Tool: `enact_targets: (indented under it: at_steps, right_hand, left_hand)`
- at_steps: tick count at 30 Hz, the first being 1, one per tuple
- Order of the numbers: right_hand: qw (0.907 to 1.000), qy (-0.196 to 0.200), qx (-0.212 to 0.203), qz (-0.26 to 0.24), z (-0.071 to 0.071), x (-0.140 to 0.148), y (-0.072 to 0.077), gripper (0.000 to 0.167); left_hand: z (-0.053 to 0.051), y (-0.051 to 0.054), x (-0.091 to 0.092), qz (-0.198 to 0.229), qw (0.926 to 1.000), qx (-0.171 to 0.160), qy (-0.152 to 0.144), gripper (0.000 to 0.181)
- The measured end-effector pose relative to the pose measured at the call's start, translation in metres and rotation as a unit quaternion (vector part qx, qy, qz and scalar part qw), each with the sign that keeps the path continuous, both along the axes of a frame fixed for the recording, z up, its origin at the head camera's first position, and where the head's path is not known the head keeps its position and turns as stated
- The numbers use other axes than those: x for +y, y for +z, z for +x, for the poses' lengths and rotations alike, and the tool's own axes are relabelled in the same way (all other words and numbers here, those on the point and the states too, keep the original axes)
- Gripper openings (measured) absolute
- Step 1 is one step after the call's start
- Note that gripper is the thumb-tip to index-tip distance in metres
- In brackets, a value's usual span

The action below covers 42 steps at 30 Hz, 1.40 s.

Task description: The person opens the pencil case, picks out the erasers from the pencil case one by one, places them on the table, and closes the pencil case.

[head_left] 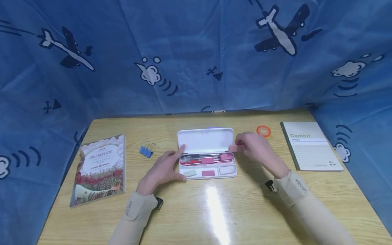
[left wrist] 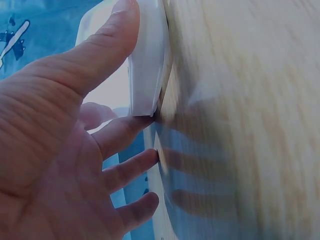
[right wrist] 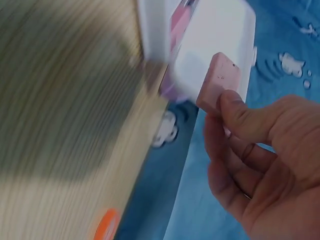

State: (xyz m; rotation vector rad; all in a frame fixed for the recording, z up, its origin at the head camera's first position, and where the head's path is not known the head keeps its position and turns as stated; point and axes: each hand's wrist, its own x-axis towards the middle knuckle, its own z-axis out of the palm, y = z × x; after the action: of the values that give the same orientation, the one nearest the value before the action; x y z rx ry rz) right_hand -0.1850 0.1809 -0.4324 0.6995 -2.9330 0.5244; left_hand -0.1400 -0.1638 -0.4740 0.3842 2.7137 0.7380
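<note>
Wooden table (head_left: 183,211), pink eraser (right wrist: 220,80) pinched between right fingers (right wrist: 216,142), left fingers (left wrist: 122,134) spread against case (head_left: 205,141)

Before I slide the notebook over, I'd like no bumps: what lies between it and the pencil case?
In the head view: the right hand, pinching a pink block, and an orange ring.

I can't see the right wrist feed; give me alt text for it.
The right hand pinches a pink block that overlaps the open lid of a white case. An orange ring, cut off by the bottom edge, lies on the wooden table; blue printed cloth hangs beyond.
</note>
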Motion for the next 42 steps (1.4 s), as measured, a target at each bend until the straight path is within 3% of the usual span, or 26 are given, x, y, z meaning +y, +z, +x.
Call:
enact_targets:
  at_steps: [5, 12, 21, 42]
  right_hand:
    - [0.9992, -0.031, -0.025, 0.007, -0.002, 0.028, -0.003, 0.012]
    - [0.9984, -0.029, -0.041, 0.024, -0.004, 0.048, -0.016, 0.008]
    - [0.9975, -0.037, -0.057, 0.019, -0.007, 0.052, -0.027, 0.022]
    - [0.9939, -0.052, -0.088, 0.040, -0.014, 0.048, -0.029, 0.010]
  left_hand:
    - [0.000, 0.001, -0.001, 0.002, 1.0000, 0.006, -0.005, 0.120]
    - [0.001, -0.002, -0.002, 0.000, 1.0000, 0.003, 0.001, 0.120]
    - [0.002, -0.001, 0.000, 0.004, 1.0000, 0.000, -0.001, 0.119]
    - [0.002, 0.002, 0.001, 0.011, 0.9999, 0.002, -0.003, 0.118]
